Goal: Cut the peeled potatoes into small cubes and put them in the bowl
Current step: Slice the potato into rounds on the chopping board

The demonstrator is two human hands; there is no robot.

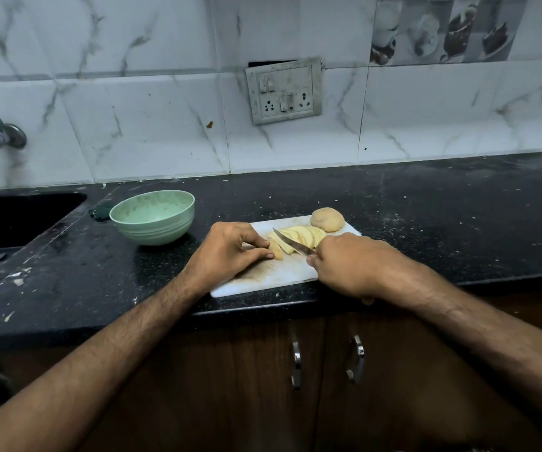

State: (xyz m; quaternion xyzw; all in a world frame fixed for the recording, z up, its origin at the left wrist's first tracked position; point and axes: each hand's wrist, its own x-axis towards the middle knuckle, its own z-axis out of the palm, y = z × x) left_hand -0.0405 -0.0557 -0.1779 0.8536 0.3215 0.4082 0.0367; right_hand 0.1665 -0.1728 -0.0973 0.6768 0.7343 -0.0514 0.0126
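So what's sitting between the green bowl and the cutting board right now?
Nothing: in the head view, only bare black counter separates the bowl from the board. The left hand, holding the potato end piece, sits over the board's near-left part.

Dim, cool, bluish indoor light fills the scene, with no lamp in sight. The white marble-patterned wall tiles (165, 93) are the brightest area and look flat and slightly hazy. The black countertop (426, 207) stays dark, with only faint sheen. Soft shadows sit beneath the green bowl (152, 216) and under the hands on the white cutting board (272, 275). The wide lens bends the counter edge and tile lines toward the frame borders. The forearms at the bottom look soft and stretched.
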